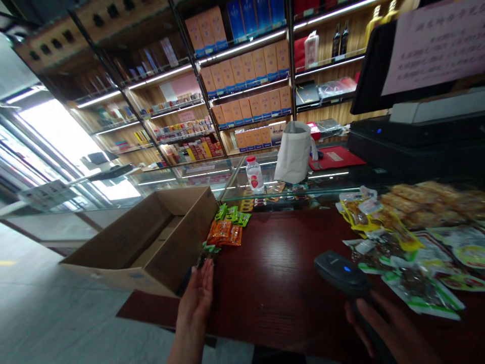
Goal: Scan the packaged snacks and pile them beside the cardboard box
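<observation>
At lower left, one open cardboard box [140,247] is standing at the edge of the dark wooden tabletop [273,303]. Just beside the box, about three green packets [231,215] and about three orange packets [223,233] are lying. At lower centre, the left hand [193,308] is facing up with its grip open, just below one small green packet [210,247]. At lower right, the right hand [386,328] is gripping one black barcode scanner [341,270], and many snack packets [420,293] are lying beside it.
</observation>
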Available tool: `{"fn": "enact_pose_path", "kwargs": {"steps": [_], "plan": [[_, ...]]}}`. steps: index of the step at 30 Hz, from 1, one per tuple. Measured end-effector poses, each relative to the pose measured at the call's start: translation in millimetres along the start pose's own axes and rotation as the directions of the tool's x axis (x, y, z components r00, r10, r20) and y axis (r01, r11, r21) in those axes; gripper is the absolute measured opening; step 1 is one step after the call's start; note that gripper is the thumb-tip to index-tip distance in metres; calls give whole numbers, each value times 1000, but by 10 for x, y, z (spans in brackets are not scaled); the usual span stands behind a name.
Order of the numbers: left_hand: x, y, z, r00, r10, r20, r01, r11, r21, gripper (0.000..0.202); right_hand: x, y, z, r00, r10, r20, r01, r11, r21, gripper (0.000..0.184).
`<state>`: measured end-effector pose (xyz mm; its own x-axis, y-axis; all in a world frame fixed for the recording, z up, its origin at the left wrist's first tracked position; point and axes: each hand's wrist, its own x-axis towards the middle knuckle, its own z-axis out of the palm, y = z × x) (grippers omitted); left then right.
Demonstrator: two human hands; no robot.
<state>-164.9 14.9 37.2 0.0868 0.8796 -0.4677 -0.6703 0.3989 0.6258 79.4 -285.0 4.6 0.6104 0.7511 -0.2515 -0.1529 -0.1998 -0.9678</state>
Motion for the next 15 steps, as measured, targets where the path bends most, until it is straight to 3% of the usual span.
{"fn": "enact_pose_path", "kwargs": {"steps": [5, 8, 11, 13, 15], "plan": [[-165, -170, 98, 1000, 3, -5, -2, 997, 72, 24, -11, -77, -74, 999, -11, -30, 12, 999, 37, 54], [-257, -480, 208, 999, -29, 34, 21, 976, 217, 16, -1, -190, -151, 994, -74, -79, 78, 996, 42, 55], [-345, -905, 353, 982, -142, 122, 81, 909, 409, 9, 30, -259, -299, 983, -93, -155, 103, 993, 54, 60], [-416, -1208, 464, 932, -280, 229, 111, 824, 556, 3, 31, -266, -437, 972, -95, -213, 108, 993, 54, 59], [-493, -1506, 579, 836, -410, 365, 58, 727, 684, 19, -4, -258, -581, 958, -122, -260, 145, 987, 73, 56]]}}
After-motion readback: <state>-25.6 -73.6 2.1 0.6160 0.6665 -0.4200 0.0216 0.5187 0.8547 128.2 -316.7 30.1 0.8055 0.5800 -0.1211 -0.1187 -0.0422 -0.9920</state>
